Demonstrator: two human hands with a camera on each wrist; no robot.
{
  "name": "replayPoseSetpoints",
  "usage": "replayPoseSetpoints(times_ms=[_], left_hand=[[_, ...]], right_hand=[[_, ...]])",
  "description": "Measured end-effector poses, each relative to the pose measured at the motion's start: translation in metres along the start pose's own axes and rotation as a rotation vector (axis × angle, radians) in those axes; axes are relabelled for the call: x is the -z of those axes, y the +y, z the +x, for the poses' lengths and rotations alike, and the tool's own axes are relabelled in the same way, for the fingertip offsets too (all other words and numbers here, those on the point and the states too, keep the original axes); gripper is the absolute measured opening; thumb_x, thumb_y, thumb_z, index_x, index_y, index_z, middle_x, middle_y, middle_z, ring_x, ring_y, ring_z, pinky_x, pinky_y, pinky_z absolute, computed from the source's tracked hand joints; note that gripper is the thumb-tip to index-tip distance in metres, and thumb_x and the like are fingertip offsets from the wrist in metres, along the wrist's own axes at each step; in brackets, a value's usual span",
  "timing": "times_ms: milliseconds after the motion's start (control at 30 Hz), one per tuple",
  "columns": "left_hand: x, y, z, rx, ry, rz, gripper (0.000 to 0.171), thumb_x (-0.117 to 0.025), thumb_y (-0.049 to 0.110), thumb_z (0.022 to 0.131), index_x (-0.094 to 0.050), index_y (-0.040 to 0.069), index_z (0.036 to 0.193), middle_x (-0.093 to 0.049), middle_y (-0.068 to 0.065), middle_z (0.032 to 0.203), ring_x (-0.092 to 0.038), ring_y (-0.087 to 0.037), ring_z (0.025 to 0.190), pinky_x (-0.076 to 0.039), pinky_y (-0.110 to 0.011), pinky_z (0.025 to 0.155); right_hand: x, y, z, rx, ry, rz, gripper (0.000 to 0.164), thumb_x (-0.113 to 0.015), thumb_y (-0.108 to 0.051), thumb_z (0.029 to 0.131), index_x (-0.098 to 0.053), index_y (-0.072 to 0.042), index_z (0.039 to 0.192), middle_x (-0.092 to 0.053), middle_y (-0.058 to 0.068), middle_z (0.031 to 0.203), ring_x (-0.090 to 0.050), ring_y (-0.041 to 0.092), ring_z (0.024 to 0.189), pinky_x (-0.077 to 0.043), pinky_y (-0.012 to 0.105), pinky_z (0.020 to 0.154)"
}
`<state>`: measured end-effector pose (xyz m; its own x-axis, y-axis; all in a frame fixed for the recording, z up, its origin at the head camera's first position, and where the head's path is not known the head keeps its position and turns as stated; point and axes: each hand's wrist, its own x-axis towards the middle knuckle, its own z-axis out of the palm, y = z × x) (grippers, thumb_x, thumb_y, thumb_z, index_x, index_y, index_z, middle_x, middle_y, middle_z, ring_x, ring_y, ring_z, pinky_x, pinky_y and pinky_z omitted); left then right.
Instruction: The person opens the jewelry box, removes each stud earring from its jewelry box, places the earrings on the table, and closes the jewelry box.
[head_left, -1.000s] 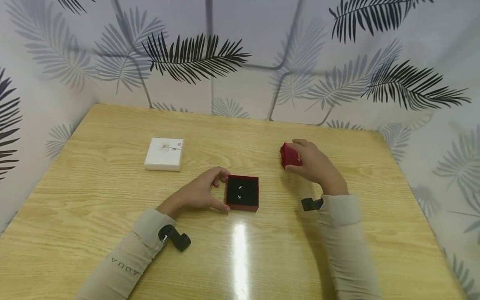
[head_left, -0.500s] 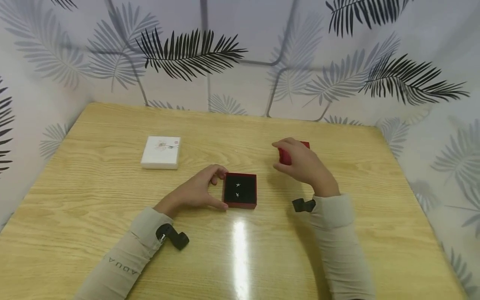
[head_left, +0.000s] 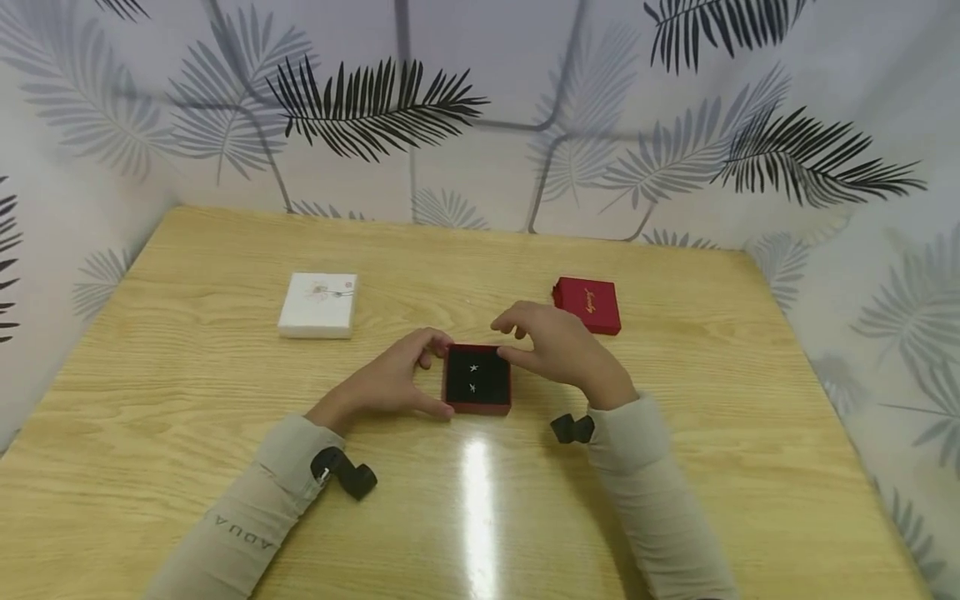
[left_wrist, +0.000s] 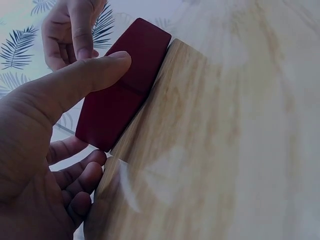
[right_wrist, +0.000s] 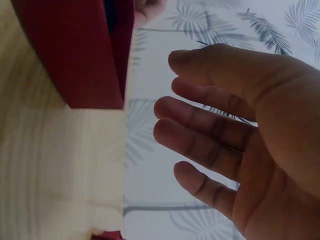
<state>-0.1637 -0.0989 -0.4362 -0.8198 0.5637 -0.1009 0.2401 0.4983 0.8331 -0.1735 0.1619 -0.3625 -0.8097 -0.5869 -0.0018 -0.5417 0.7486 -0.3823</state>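
Centre of the counter [head_left: 480,533], and here sits the red jewellery box [head_left: 480,409], lidless, flat on its base between two hands. Facing up inside it is the black insert [head_left: 492,385], and on that two tiny star-shaped pieces, earrings by the look of them [head_left: 473,367], one beyond the other; the dark backing probably serves to make them stand out and keep them in place.

Now the left hand [head_left: 393,382]: thumb at the near left corner, fingertips at the far one, so the fingers are clamped lightly round the box's left side. A sensible grip, I'd judge: it steadies the box without covering the insert.

Over on the other side, the right hand [head_left: 558,346] hangs by the far right corner, thumb and fingers apart, holding nothing. From the head view that thumb seems to overlap the rim, but the right wrist view shows a gap, so no contact there.

Beyond that hand lies a red piece with gold lettering, apparently the matching lid [head_left: 588,304], lettered face up, a darker red bow [head_left: 557,294] at its left edge. Lying there, it leaves the insert uncovered. And far left, the white box [head_left: 318,305], flower print upward, lies well apart from the red one, which likely gives the left hand its room.
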Motion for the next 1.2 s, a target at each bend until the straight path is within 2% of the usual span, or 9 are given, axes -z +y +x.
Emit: replayPoseSetpoints(times_ms=[233, 500, 867, 1200], left_hand=[[-0.001, 0.003, -0.001, 0.008, 0.009, -0.002, 0.087, -0.094, 0.032, 0.065, -0.046, 0.015, 0.135, -0.052, -0.005, 0.128, -0.046, -0.023, 0.108, -0.040, -0.038, 0.097], [0.000, 0.001, 0.001, -0.009, 0.000, 0.016, 0.088, -0.093, 0.034, 0.066, -0.044, 0.015, 0.137, -0.052, -0.004, 0.128, -0.047, -0.022, 0.108, -0.040, -0.038, 0.098], [-0.001, 0.000, 0.001, -0.003, -0.007, 0.017, 0.089, -0.093, 0.034, 0.067, -0.044, 0.014, 0.139, -0.052, -0.004, 0.131, -0.047, -0.022, 0.109, -0.041, -0.038, 0.098], [-0.001, 0.000, 0.001, 0.002, -0.011, 0.028, 0.090, -0.092, 0.034, 0.068, -0.043, 0.013, 0.141, -0.052, -0.005, 0.132, -0.047, -0.022, 0.110, -0.041, -0.038, 0.099]], right_hand=[[-0.014, -0.007, 0.007, 0.129, -0.006, 0.035, 0.021, -0.070, -0.014, 0.092, -0.071, -0.003, 0.110, -0.073, 0.009, 0.103, -0.068, 0.020, 0.089, -0.056, 0.035, 0.082], [-0.025, -0.015, 0.013, 0.176, -0.010, -0.003, 0.014, -0.070, -0.007, 0.090, -0.073, -0.003, 0.103, -0.073, 0.006, 0.094, -0.066, 0.015, 0.083, -0.056, 0.032, 0.079], [-0.034, -0.021, 0.014, 0.128, -0.061, -0.068, 0.022, -0.072, -0.007, 0.090, -0.072, -0.003, 0.111, -0.074, 0.009, 0.104, -0.068, 0.019, 0.094, -0.056, 0.035, 0.087], [-0.035, -0.024, 0.015, 0.111, -0.074, -0.114, 0.020, -0.071, -0.011, 0.091, -0.072, -0.006, 0.111, -0.073, 0.008, 0.110, -0.069, 0.020, 0.099, -0.056, 0.037, 0.089]])
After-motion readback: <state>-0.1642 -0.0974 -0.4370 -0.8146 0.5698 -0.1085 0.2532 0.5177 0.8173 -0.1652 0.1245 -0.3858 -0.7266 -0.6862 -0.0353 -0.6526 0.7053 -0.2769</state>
